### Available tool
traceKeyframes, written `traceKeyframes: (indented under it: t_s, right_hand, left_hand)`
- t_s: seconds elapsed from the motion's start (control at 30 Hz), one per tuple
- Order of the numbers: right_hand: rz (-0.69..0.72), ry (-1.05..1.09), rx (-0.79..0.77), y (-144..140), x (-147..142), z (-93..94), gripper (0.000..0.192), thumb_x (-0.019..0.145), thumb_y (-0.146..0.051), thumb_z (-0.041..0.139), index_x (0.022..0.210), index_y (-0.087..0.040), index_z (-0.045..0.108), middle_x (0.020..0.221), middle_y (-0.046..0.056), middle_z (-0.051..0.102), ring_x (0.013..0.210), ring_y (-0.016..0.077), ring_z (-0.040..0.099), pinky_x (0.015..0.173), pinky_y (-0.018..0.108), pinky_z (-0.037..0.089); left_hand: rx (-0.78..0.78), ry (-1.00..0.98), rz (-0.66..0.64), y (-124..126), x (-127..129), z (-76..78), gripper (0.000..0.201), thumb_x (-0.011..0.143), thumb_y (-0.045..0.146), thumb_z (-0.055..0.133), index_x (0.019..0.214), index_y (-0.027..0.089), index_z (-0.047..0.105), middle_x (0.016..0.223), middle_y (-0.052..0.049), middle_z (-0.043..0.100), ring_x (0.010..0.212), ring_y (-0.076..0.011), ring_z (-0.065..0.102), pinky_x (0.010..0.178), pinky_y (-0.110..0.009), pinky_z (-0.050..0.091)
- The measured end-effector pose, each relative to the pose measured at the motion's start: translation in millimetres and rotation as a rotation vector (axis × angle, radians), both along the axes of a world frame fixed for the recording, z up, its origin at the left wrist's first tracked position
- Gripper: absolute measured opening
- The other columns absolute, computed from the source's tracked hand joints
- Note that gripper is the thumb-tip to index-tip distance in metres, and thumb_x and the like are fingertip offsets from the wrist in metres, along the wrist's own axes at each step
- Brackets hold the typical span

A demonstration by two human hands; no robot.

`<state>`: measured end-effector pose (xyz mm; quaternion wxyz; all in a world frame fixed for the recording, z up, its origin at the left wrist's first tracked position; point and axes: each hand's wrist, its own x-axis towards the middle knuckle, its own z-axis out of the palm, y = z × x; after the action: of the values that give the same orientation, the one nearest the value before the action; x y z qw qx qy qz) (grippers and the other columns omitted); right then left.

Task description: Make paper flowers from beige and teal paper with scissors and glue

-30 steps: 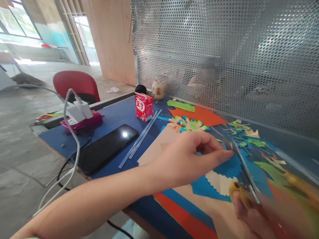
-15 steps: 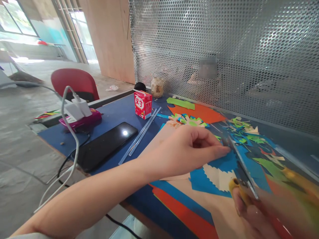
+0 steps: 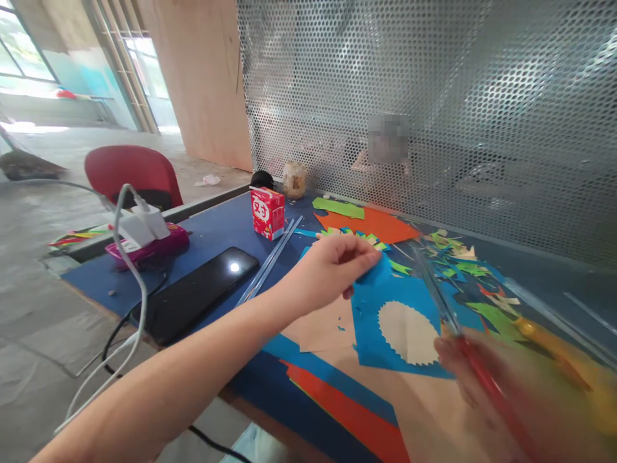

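My left hand (image 3: 332, 270) is closed, its thumb and fingers pinching a small blue paper piece (image 3: 369, 271) above the table. In my right hand (image 3: 501, 386), at the lower right and blurred, are scissors (image 3: 436, 289) with red handles; their metal blades point up and away. Between the hands lies a blue paper sheet (image 3: 369, 347) with a zigzag-edged hole, through which beige paper (image 3: 409, 331) shows. Behind my left hand, layered paper petals (image 3: 380, 243) in green, beige and blue are partly covered.
Paper scraps (image 3: 453, 247) lie at the back right, near a blurred yellow tool (image 3: 535, 331). To the left are clear sticks (image 3: 274, 257), a phone (image 3: 202, 289), a red drink carton (image 3: 267, 213) and a purple power strip (image 3: 178, 239) with cables. A perforated metal panel (image 3: 313, 83) stands behind.
My left hand has drawn left and away from the scissors with the blue paper piece. The scissors have swung upward, their blades now closer together, uncovering the zigzag hole. The view has shifted slightly.
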<state>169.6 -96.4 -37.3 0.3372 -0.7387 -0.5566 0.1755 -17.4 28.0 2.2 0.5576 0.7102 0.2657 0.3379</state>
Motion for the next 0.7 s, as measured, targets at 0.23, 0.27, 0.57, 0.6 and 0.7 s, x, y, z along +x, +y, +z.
traceKeyframes:
  t_s: [0.23,0.27,0.57,0.6,0.7]
  right_hand:
    - [-0.237,-0.389,-0.219,21.6,35.4,0.6,0.036,0.076,-0.058,0.046,0.066,-0.024,0.055,0.063,0.007,0.065,0.059,0.0249,0.06,0.05,0.032,0.042]
    - [-0.259,-0.448,-0.23,24.1,42.2,-3.7,0.036,0.076,-0.057,0.045,0.068,-0.023,0.055,0.066,0.01,0.066,0.06,0.0262,0.061,0.051,0.032,0.041]
    - [-0.141,-0.654,-0.299,35.8,69.8,-15.8,0.024,0.07,-0.033,0.058,0.084,-0.014,0.064,0.092,0.017,0.068,0.089,0.0301,0.063,0.067,0.031,0.044]
    - [-0.124,-0.643,-0.296,36.0,69.1,-13.7,0.023,0.07,-0.031,0.058,0.084,-0.015,0.065,0.09,0.015,0.069,0.088,0.0285,0.064,0.066,0.03,0.044]
    - [-0.121,-0.622,-0.295,35.5,65.2,-7.3,0.018,0.071,-0.029,0.058,0.082,-0.018,0.067,0.083,0.011,0.07,0.08,0.0254,0.065,0.061,0.027,0.042]
  left_hand:
    - [-0.038,0.061,0.069,24.7,7.1,-7.7,0.003,0.082,0.012,0.049,0.079,0.013,0.051,0.06,0.005,0.045,0.048,-0.0045,0.044,0.045,-0.018,0.045]
    - [-0.012,0.076,0.12,27.6,7.9,-9.3,0.004,0.082,0.012,0.048,0.081,0.013,0.051,0.062,0.004,0.046,0.049,-0.0045,0.044,0.045,-0.017,0.045]
    - [0.258,0.477,0.251,46.5,5.1,-36.0,0.024,0.077,0.01,0.043,0.098,0.014,0.053,0.077,-0.004,0.058,0.07,-0.0161,0.058,0.054,-0.024,0.046]
    - [0.3,0.504,0.262,47.8,3.3,-37.1,0.021,0.076,0.01,0.042,0.092,0.014,0.056,0.077,-0.006,0.059,0.074,-0.0182,0.058,0.059,-0.027,0.047]
    - [0.394,0.576,0.266,52.6,0.1,-38.3,0.02,0.078,0.01,0.039,0.075,0.015,0.058,0.077,-0.008,0.062,0.08,-0.0216,0.059,0.068,-0.03,0.045]
